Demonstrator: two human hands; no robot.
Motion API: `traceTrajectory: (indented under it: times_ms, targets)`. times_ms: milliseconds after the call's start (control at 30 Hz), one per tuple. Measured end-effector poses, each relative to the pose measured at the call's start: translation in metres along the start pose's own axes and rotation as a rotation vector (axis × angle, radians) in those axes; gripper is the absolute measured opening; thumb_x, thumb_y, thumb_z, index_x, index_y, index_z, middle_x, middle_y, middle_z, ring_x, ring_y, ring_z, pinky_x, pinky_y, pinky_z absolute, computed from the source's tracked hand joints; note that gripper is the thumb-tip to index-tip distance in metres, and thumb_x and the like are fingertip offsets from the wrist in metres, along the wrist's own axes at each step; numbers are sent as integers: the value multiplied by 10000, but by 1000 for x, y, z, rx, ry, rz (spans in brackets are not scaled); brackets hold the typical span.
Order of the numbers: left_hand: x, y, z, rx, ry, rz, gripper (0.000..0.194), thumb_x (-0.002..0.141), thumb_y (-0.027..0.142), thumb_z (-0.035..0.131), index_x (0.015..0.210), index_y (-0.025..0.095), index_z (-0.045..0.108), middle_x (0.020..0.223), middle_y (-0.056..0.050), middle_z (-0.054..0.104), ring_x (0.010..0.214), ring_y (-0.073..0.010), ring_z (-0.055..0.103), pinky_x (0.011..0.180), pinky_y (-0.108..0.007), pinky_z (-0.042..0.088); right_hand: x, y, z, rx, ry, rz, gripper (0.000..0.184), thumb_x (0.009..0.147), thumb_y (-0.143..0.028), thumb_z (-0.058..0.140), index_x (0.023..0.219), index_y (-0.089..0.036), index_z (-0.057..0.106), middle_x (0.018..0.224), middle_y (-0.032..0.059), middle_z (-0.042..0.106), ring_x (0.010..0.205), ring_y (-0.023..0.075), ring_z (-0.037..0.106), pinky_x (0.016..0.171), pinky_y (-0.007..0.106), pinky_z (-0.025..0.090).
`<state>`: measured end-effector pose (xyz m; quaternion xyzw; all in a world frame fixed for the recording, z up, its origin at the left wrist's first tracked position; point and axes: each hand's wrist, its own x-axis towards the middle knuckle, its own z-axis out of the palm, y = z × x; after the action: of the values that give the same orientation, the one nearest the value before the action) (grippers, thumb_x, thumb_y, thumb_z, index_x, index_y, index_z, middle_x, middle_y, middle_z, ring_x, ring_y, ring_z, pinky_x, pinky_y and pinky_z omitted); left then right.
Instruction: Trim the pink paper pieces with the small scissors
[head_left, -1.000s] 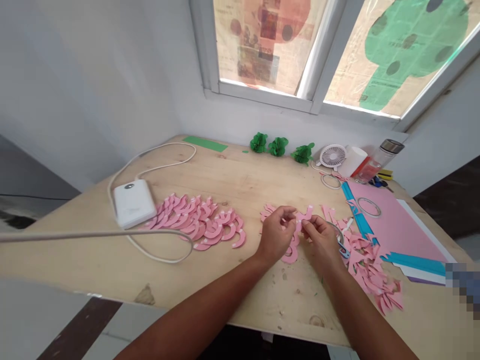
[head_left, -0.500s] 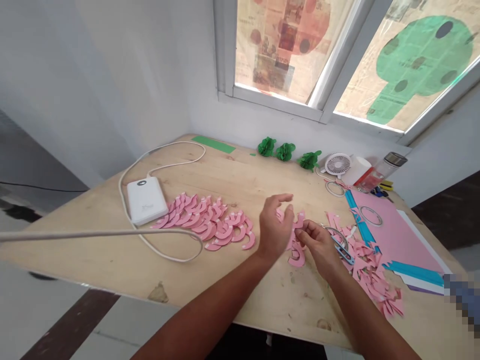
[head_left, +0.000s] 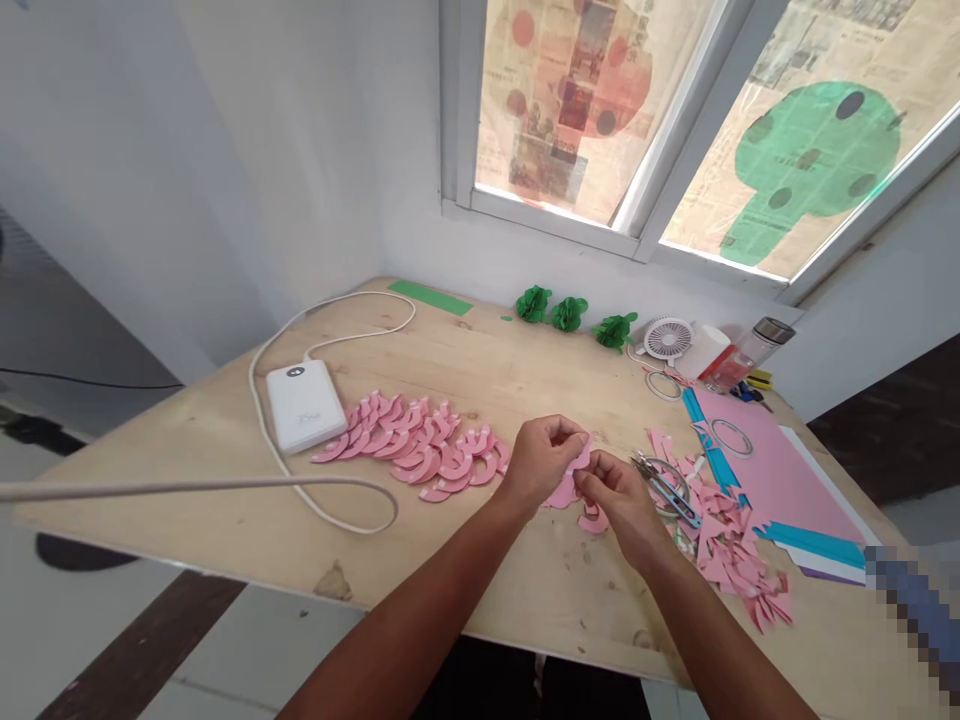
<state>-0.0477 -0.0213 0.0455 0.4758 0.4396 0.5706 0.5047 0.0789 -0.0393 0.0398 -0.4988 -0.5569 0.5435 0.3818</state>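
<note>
Between my two hands is a curved pink paper piece (head_left: 580, 458), pinched at one end by my left hand (head_left: 543, 455) and at the other by my right hand (head_left: 621, 495). Both sets of fingers are closed on it. Below, on the table, more pink paper shapes (head_left: 592, 520) lie partly hidden by the hands. To the left spreads a pile of pink paper arcs (head_left: 420, 445), several with white patches at their ends. Just right of my right hand lie small scissors or snips (head_left: 671, 490) with pale blue handles, on a roll of tape.
Pink paper scraps (head_left: 739, 560) lie at the right beside pink sheets (head_left: 780, 470) with blue strips. A white power bank (head_left: 306, 405) trails a cable on the left. Green paper flowers (head_left: 568, 314), a small fan (head_left: 667, 340) and a glass bottle (head_left: 750, 355) stand along the wall.
My left hand came off the pink paper with fingers spread, then returned and pinched it again. My right hand kept its hold. The camera view shifted slightly.
</note>
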Motion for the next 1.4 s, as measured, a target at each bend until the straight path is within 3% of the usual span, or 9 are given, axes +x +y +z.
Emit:
traceTrajectory:
  times_ms: [200,333,500,567,800,967,1100,1267,1400]
  targets:
    - [-5,-7,-6,-39,133,40,104,685,231,559,616,154,558,576,22,539,539,-96,494,513,-206,394,0,-4,23,-38,-9,-24,253,671,-359,623,572,-174,482,500,-44,480,456,75,390,442,205,291]
    - [-6,-4,-22,-50,230,25,79,717,200,534,660,158,570,569,12,546,551,-110,515,539,-223,416,7,-3,39,-28,-52,-25,226,679,-336,616,578,-175,493,487,-49,477,453,76,412,453,207,312]
    - [-27,-1,-58,22,459,119,223,773,217,524,989,202,580,1021,-47,608,966,-167,546,856,-282,410,26,-9,64,-77,-96,64,163,684,-294,597,612,-175,511,499,-38,544,399,60,415,384,177,276]
    - [-40,-2,-71,81,556,217,253,786,234,527,1034,199,564,1079,-67,591,1024,-177,538,908,-310,397,37,-12,77,-74,-150,103,136,690,-276,582,631,-172,516,506,-25,572,390,62,437,363,167,277]
    - [-72,-12,-93,236,612,231,278,779,251,546,1048,183,563,1067,-79,606,1012,-203,559,904,-356,422,64,-10,105,-235,-298,203,237,720,-279,548,524,-145,541,468,10,588,357,65,446,332,163,320]
    - [-77,-18,-90,343,565,231,237,802,239,515,1027,185,567,1020,-61,613,989,-187,565,913,-356,416,55,-6,75,-248,-213,94,190,738,-283,543,635,-140,611,520,14,614,405,81,486,405,186,379]
    - [-71,-17,-86,564,467,298,191,803,202,492,969,187,585,972,-53,620,967,-187,559,891,-352,424,35,-3,30,-220,-65,68,205,754,-336,516,730,-149,596,522,-9,585,372,69,416,361,186,319]
    - [-59,-19,-86,894,218,354,142,765,152,492,853,193,595,873,-47,649,909,-220,558,845,-388,421,-3,-6,-28,-152,152,6,256,729,-392,559,775,-144,601,527,-14,565,409,75,437,398,193,347]
    - [-52,-22,-78,939,197,376,128,782,198,492,863,195,591,869,-49,653,905,-222,564,836,-389,426,-23,1,-67,-185,357,-64,283,735,-415,563,799,-143,610,562,-4,576,438,82,452,420,200,360]
